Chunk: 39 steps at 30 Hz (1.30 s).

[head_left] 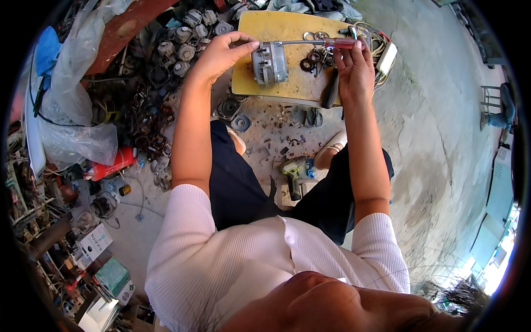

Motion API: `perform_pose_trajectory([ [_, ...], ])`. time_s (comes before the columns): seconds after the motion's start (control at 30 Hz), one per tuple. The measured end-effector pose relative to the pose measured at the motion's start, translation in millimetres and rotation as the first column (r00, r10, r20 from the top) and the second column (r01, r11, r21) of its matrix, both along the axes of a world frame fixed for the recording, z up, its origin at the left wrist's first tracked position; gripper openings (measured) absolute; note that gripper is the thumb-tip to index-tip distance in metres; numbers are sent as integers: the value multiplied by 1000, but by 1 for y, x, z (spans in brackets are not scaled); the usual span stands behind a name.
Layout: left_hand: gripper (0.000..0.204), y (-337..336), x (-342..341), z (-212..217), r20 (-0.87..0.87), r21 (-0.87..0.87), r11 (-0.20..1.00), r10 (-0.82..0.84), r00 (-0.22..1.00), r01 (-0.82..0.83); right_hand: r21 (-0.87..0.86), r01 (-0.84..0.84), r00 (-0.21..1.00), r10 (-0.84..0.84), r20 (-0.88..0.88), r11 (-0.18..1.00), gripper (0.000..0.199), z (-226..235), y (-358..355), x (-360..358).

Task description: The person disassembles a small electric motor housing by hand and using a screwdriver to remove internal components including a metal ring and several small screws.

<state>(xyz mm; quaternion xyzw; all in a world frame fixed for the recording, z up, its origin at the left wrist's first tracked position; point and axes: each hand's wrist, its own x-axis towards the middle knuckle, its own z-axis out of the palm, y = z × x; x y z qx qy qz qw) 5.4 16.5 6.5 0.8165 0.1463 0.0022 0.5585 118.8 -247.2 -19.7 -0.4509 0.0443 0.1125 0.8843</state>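
A round grey metal electric motor [269,63] stands on the yellow board [310,25] of a small work table. My left hand [224,54] is at its upper left edge, thumb and fingers closed against the casing; some fingertips are hidden. My right hand [354,66] grips the red handle of a screwdriver [301,42]. The long shaft lies level, pointing left, with its end at the motor's far upper side. Near my right hand, dark rings [311,60] and small metal parts are scattered on the board. A black-handled tool [331,89] rests beneath my right wrist.
A power strip [386,58] with coiled cables sits at the board's right. Motor parts [185,52] are heaped to the left, beside clear plastic sheeting [72,99]. A green cordless drill [293,176] stands between my legs. Debris litters the concrete floor [426,149].
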Motion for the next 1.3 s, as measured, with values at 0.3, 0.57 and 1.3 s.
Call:
perform_pose_trajectory([
  [0.3, 26, -3, 1, -4, -6, 1, 1000, 1, 1000, -1, 71, 6, 1000, -6, 0, 997, 36, -13, 1, 5],
  [0.57, 32, -4, 8, -19, 16, 27, 996, 79, 997, -80, 57, 37, 998, -40, 51, 998, 39, -2, 8, -7],
  [1.3, 32, -3, 3, -10, 39, -21, 999, 51, 998, -50, 32, 44, 999, -45, 25, 999, 37, -14, 5, -1],
])
